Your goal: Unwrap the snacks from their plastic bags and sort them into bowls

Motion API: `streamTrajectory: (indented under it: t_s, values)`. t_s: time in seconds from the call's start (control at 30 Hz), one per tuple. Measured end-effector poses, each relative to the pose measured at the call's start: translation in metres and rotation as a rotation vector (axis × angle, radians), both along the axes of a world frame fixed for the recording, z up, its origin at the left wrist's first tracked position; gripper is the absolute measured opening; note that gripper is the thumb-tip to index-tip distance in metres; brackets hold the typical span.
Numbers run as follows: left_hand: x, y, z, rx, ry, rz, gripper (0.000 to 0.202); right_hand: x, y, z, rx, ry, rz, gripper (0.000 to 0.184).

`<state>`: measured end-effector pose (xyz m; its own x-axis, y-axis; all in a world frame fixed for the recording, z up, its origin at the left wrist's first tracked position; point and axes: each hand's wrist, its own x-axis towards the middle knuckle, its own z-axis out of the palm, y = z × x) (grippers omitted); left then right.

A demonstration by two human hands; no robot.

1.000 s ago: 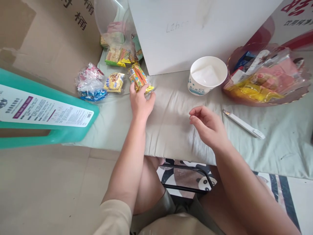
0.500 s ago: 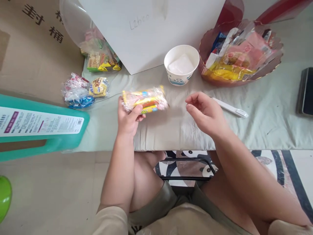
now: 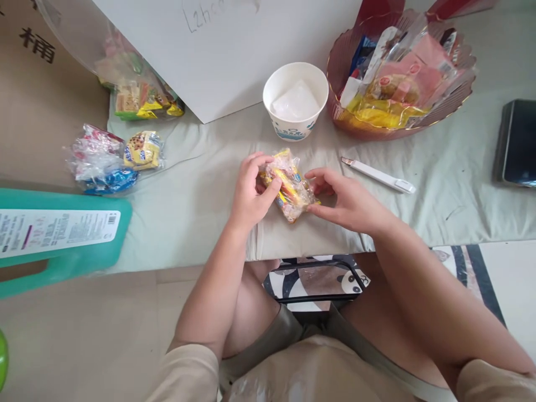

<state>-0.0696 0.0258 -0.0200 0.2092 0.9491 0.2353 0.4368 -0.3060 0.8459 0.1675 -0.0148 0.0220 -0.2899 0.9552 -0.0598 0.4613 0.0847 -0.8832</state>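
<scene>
A yellow, clear-wrapped snack packet point(image 3: 290, 187) lies between my two hands at the front of the cloth-covered table, tilted with its lower end towards the right. My left hand point(image 3: 256, 192) grips its left side, thumb on top and fingers curled round the far edge. At the other end, my right hand point(image 3: 345, 201) has its thumb and bent fingers round the packet's right corner. A white utility knife point(image 3: 379, 175) rests just beyond the right hand. Behind the packet stands a white paper cup point(image 3: 293, 125) with a white, crumpled piece inside.
A pinkish scalloped bowl point(image 3: 439, 120) full of wrapped snacks stands at the back right, a dark phone-like object point(image 3: 519, 145) at the far right. Snack packets point(image 3: 144, 149) lie left, near a green jug point(image 3: 121, 223). A white box point(image 3: 234, 61) blocks the back.
The packet has moved right and down towards the table, turning as it went. My right hand has closed in from the side and now meets its right end. The view has shifted slightly.
</scene>
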Motion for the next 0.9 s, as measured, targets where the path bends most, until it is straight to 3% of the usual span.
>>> streamTrajectory:
  t_s: [0.1, 0.3, 0.47, 0.57, 0.73, 0.9]
  values:
    - [0.0, 0.004, 0.0, 0.081, 0.084, 0.016, 0.031, -0.003, 0.0, -0.004, 0.007, 0.024, 0.028, 0.047]
    - [0.004, 0.016, -0.004, 0.127, 0.025, 0.133, 0.043, -0.012, -0.001, -0.003, 0.051, 0.057, 0.025, 0.039]
    - [0.003, 0.015, -0.002, 0.25, 0.075, 0.169, 0.031, -0.019, -0.002, -0.003, 0.063, 0.046, 0.006, 0.026]
    - [0.0, 0.012, -0.002, 0.266, 0.087, 0.136, 0.02, -0.023, -0.001, -0.003, 0.08, 0.015, 0.01, 0.014]
    - [0.0, 0.007, -0.005, 0.325, 0.001, 0.105, 0.02, -0.025, 0.001, -0.001, 0.078, 0.04, 0.006, 0.016]
    - [0.005, 0.002, -0.002, 0.321, -0.01, -0.031, 0.017, -0.027, 0.002, -0.003, 0.022, 0.084, -0.083, 0.015]
